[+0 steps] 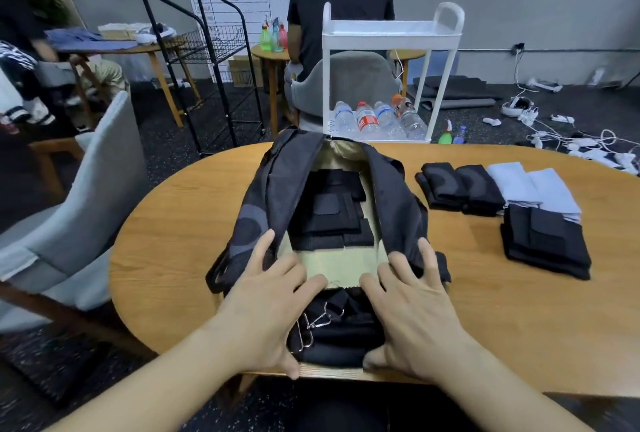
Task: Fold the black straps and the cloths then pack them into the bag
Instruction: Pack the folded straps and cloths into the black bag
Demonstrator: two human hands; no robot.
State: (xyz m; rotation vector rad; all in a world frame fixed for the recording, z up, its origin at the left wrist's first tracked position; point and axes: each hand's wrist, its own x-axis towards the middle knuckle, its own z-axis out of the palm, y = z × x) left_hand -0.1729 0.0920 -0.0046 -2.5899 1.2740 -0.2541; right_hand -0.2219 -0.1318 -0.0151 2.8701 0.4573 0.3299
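Note:
A black bag (pixel 391 189) lies unzipped on the wooden table (pixel 180 223), its tan lining showing. Several folded black straps (pixel 329 213) lie inside it. My left hand (pixel 266 296) rests flat on the bag's near left edge, fingers spread. My right hand (pixel 412 300) rests flat on the near right edge. Between my hands, at the table's front edge, lies a black bundle with metal clips (pixel 332 331). To the right on the table sit two folded dark cloths (pixel 460 189), two folded light blue cloths (pixel 533 189) and a stack of folded black straps (pixel 547 244).
A grey chair (pixel 69 223) stands at the table's left. Beyond the table is a white cart (pixel 391 36) holding water bottles (pixel 377 119), and a seated person in black. A black wire rack (pixel 214 60) stands at the back left. Cables lie on the floor at the right.

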